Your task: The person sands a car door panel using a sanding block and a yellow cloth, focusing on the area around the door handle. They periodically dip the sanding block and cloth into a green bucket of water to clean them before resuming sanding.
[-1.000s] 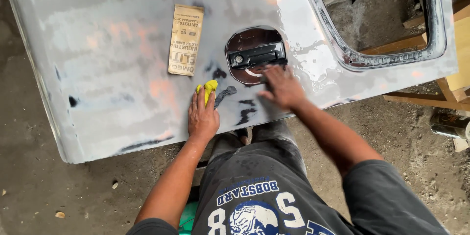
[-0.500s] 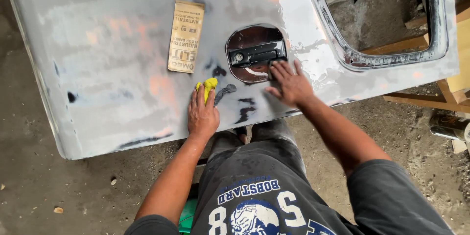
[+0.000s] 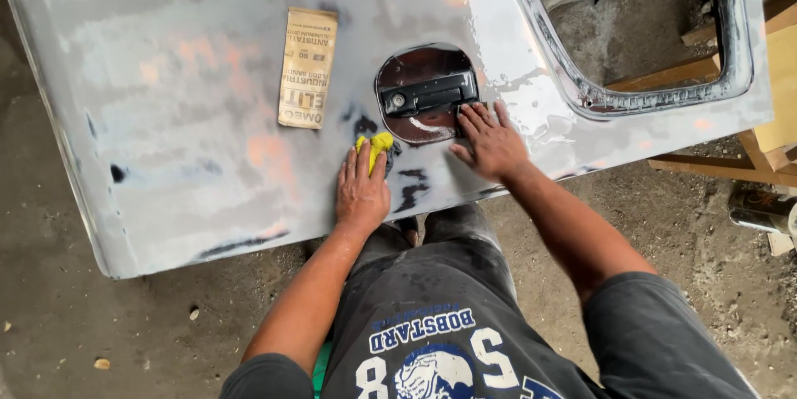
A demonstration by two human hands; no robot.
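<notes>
A sanded grey car door panel (image 3: 191, 117) lies flat in front of me, with patches of orange primer and dark spots. My left hand (image 3: 362, 190) presses a small yellow sponge (image 3: 375, 146) onto the panel just left of the handle recess. My right hand (image 3: 491, 141) lies flat with fingers spread on the wet metal beside the black door handle (image 3: 425, 93), which sits in an oval recess. A tan sheet of sandpaper (image 3: 307, 68) rests on the panel, up and left of my left hand.
The door's window opening (image 3: 631, 25) is at the upper right, with wooden boards (image 3: 772, 75) under and beside it. Dirty concrete floor (image 3: 100, 324) surrounds the panel. My knees sit below the panel's near edge.
My right hand has slid slightly right and down along the panel beside the handle recess. My left hand stays on the yellow sponge in about the same spot.
</notes>
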